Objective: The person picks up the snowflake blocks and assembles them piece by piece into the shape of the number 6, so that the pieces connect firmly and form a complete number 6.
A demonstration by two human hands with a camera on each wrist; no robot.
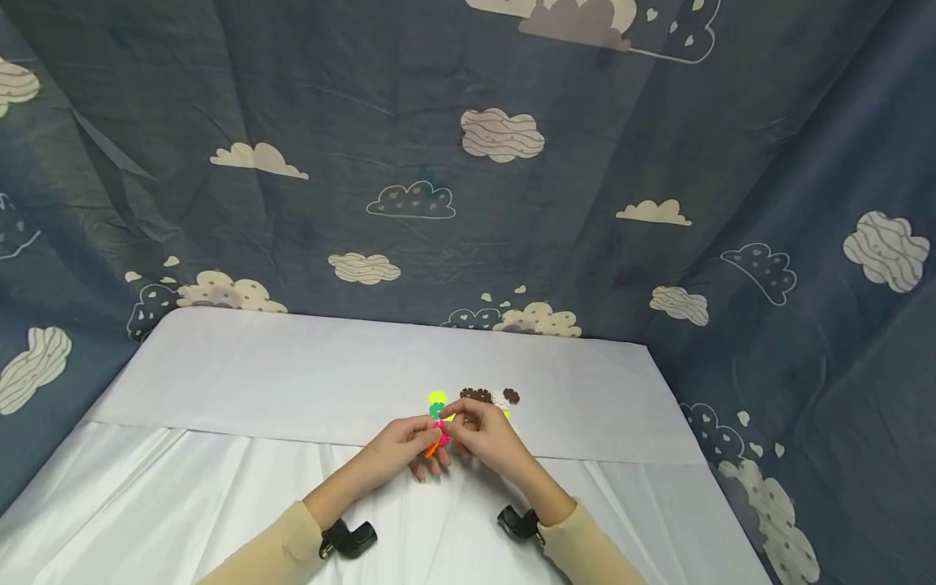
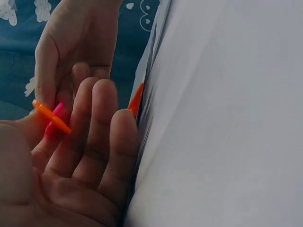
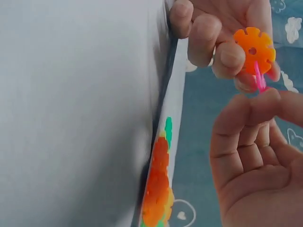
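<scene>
Two notched flower-shaped plastic discs are slotted together crosswise between my hands, an orange disc (image 3: 254, 50) and a pink disc (image 3: 260, 79). My left hand (image 1: 398, 447) pinches the orange disc between thumb and index finger, its other fingers loosely spread beneath. The pink disc's edge is pinched in the thumb and fingertips of my right hand (image 1: 486, 435). In the left wrist view the orange disc (image 2: 52, 116) appears edge-on, crossing the pink disc (image 2: 56, 116). Both hands are close together above the white cloth, and fingers partly hide the discs in the head view.
Just beyond my hands lie a green disc (image 1: 436, 410), a yellow disc (image 1: 437, 397) and brown discs (image 1: 475, 395). Another brown disc (image 1: 511, 396) lies farther right, beside white pieces (image 1: 500, 400). The white-covered table (image 1: 292, 390) meets a dark cloud-patterned curtain (image 1: 417, 244) behind.
</scene>
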